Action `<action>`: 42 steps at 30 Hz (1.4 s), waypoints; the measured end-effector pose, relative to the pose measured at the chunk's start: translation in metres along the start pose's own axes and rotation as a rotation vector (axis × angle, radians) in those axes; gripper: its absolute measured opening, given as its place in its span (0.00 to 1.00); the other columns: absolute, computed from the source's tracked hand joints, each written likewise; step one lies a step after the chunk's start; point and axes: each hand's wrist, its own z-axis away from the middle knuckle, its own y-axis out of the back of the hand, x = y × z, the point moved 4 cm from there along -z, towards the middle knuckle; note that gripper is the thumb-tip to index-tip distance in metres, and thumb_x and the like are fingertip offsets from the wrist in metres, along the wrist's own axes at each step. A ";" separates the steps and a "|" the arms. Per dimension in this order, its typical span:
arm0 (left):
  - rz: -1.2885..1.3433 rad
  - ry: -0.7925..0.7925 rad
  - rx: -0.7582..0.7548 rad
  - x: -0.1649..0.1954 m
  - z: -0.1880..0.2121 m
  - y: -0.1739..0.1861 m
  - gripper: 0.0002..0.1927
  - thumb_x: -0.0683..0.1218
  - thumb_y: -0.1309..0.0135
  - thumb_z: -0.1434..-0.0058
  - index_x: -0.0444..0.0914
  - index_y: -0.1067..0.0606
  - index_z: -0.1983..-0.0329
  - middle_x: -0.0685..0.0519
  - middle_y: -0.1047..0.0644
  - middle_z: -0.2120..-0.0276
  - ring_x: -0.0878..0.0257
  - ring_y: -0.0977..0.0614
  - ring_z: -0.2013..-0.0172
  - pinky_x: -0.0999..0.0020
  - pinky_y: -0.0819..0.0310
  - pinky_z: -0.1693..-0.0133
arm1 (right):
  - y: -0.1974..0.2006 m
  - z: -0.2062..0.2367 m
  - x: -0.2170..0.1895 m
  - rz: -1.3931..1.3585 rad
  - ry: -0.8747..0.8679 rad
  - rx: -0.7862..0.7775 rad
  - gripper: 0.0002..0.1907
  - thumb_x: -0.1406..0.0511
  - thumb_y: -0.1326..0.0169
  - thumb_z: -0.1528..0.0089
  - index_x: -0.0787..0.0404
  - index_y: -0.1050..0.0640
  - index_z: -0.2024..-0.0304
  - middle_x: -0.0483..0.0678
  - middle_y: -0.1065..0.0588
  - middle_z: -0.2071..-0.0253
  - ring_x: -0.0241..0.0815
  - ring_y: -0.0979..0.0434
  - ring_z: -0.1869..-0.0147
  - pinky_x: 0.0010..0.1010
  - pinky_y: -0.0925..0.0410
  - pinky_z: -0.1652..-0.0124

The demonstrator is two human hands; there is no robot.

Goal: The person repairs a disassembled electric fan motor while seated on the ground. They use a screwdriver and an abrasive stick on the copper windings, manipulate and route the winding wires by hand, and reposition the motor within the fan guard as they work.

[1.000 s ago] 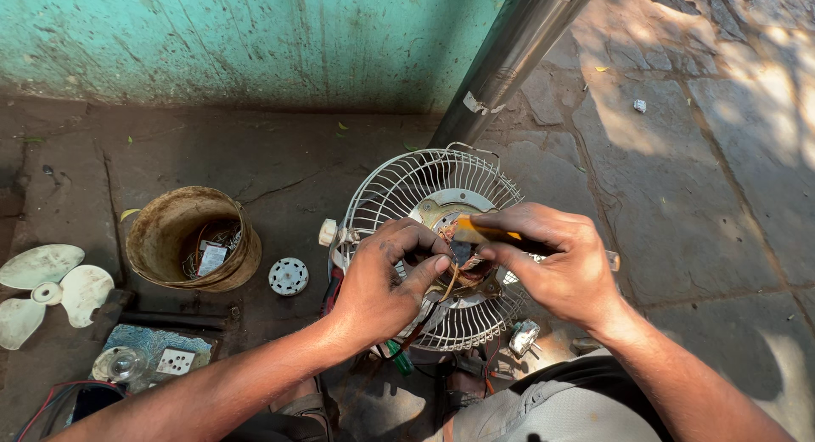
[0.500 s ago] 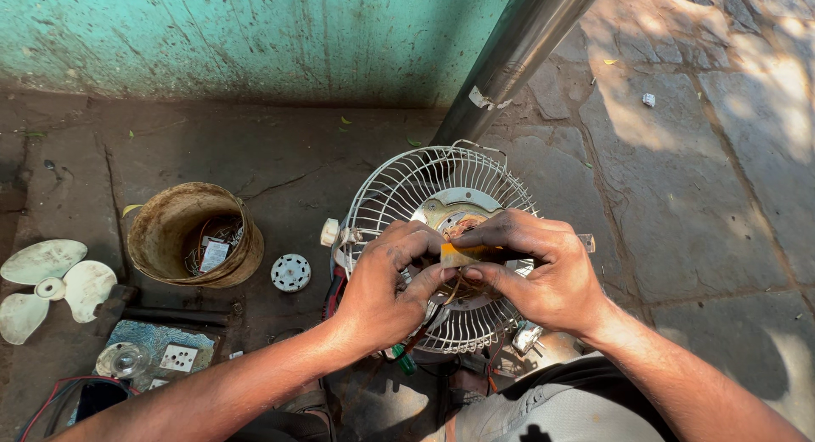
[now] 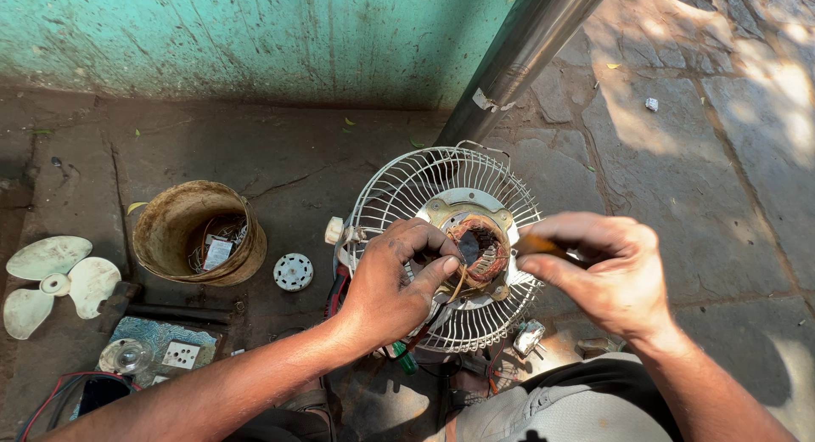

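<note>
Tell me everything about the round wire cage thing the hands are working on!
The fan guard is a round cage of thin whitish wire, lying flat on the ground. At its middle sits a metal plate holding a ring of coppery motor windings. The left hand rests on it; the right hand holds a tool beside the windings.

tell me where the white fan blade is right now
In the head view the white fan blade lies on the ground at the far left edge, left of the rusty bucket and well away from the wire fan guard.
</note>
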 end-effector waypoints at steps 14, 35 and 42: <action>-0.014 0.003 0.002 0.003 -0.001 0.001 0.03 0.40 0.41 0.38 0.37 0.22 0.62 0.52 0.23 0.65 0.63 0.23 0.64 0.66 0.27 0.63 | -0.039 -0.009 -0.007 -0.204 -0.280 -0.278 0.24 0.71 0.32 0.48 0.67 0.19 0.48 0.49 0.17 0.56 0.33 0.19 0.52 0.29 0.25 0.52; -0.002 0.033 0.000 0.003 0.000 0.001 0.02 0.40 0.40 0.39 0.37 0.22 0.64 0.53 0.24 0.66 0.64 0.23 0.66 0.67 0.26 0.63 | -0.001 -0.008 0.003 -0.206 -0.206 -0.136 0.21 0.73 0.34 0.49 0.70 0.18 0.52 0.50 0.16 0.55 0.37 0.18 0.52 0.29 0.26 0.49; -0.021 0.005 0.007 0.003 0.000 0.000 0.03 0.40 0.40 0.39 0.37 0.22 0.62 0.53 0.24 0.65 0.64 0.23 0.66 0.67 0.27 0.63 | -0.029 -0.008 0.003 -0.173 -0.324 -0.308 0.24 0.69 0.32 0.49 0.67 0.17 0.49 0.50 0.15 0.55 0.36 0.17 0.52 0.30 0.24 0.50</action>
